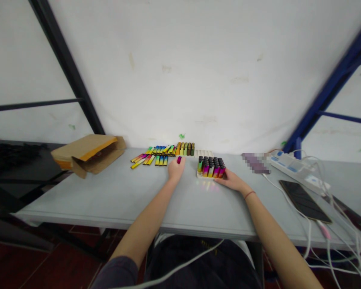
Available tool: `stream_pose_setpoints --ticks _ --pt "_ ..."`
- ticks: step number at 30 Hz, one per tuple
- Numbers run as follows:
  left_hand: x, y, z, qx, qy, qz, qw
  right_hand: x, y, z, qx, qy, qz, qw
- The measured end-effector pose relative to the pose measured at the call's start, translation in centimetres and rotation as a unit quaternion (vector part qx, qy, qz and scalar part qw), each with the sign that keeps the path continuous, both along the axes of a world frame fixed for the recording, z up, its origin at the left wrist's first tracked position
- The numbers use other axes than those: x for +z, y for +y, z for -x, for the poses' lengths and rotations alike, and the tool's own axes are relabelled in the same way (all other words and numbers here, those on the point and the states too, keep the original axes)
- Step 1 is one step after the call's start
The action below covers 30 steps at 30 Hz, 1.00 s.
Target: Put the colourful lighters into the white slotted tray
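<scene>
My left hand (176,169) is closed around a small magenta lighter (179,160), most of it hidden by the fingers. It is over the table, just in front of the loose multicoloured lighters (150,159) lying flat. My right hand (232,180) grips the near right corner of a white tray (202,176). Rows of upright lighters (211,170) with black tops and bright yellow, pink and purple bodies stand in that tray. Behind, a block of upright yellow and olive lighters (185,149) stands beside another white tray (204,153).
An open cardboard box (87,154) lies at the table's left. To the right are a black phone (304,200), a pixelated purplish object (256,163), a white power strip (297,170) and tangled white cables (308,237). A white wall rises behind the table (108,200).
</scene>
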State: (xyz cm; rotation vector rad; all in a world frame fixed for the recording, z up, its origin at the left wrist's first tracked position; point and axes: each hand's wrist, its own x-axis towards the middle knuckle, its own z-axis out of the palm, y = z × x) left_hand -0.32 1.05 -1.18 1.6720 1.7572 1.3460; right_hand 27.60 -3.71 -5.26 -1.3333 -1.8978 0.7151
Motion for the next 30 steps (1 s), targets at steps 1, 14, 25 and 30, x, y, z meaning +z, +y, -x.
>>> stream_pose_setpoints --ticks 1,14,25,30 --pt "0.1 0.0 0.1 0.013 0.002 -0.007 1.000 0.0 0.0 0.0 -0.001 -0.002 0.002 1.000" --pt "-0.1 0.2 0.8 0.041 -0.020 -0.041 0.998 0.5 -0.3 0.2 -0.004 -0.006 0.001 1.000" --pt "-0.5 0.6 0.9 0.037 -0.041 -0.064 0.996 0.2 -0.2 0.1 -0.004 0.003 0.007 1.000" --pt "-0.9 0.3 0.6 -0.047 -0.064 -0.065 0.995 0.1 -0.1 0.1 -0.005 0.000 0.004 1.000"
